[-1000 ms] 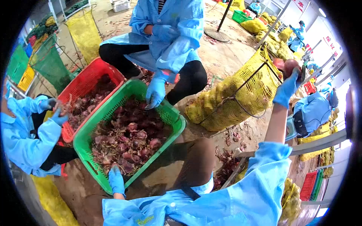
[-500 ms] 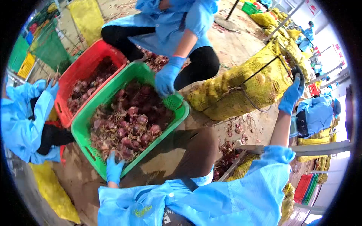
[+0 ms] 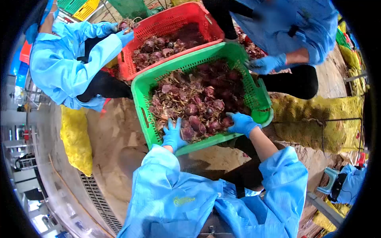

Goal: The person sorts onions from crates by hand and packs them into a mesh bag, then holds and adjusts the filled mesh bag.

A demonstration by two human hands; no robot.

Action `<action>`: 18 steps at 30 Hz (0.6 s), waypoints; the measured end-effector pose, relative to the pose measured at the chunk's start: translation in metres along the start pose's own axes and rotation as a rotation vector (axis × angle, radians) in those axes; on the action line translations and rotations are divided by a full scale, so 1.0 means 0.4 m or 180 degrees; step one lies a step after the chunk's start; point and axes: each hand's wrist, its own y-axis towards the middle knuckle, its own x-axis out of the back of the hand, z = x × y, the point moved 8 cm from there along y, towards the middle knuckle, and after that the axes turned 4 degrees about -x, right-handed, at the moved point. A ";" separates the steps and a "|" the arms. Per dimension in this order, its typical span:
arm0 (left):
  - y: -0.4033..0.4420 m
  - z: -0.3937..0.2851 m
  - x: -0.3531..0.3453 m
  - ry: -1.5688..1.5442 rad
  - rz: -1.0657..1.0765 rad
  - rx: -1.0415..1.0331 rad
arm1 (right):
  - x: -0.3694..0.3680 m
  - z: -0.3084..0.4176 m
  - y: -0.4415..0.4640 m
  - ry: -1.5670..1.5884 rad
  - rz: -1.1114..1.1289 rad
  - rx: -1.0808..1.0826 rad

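The red onions lie heaped with dry roots and loose skins inside the green crate, right in front of us. Our left hand rests on the heap at the near left, fingers spread. Our right hand reaches over the near rim with fingers curved beside a bulb; we cannot tell whether they grip it.

To handle the bulbs well, we judge it best to work from the top layer, lift from beneath with soft fingertips, and avoid tugging at the tangled roots. Bare skins may slip in gloves, so a cupped palm should serve better than a pinch.

Against the far side sits a red crate, also part-filled with onions. A co-worker at the left holds a rooty bulb; another's gloved hand is by our crate's far right corner.

The floor is brown and stained, with a slotted drain along it. A yellow sack lies at the left, a bulging net sack at the right.
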 end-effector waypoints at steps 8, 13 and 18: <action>-0.013 -0.012 0.043 -0.0400 -0.0602 -0.0258 | -0.149 -0.055 0.146 -0.0402 0.0380 -0.0781; 0.075 -0.165 -0.013 0.0890 -0.0701 -0.1413 | -0.249 -0.139 0.230 0.0765 0.0559 -0.1082; 0.110 -0.168 -0.007 0.0748 -0.0963 -0.1917 | -0.242 -0.131 0.236 0.2130 0.0925 -0.0923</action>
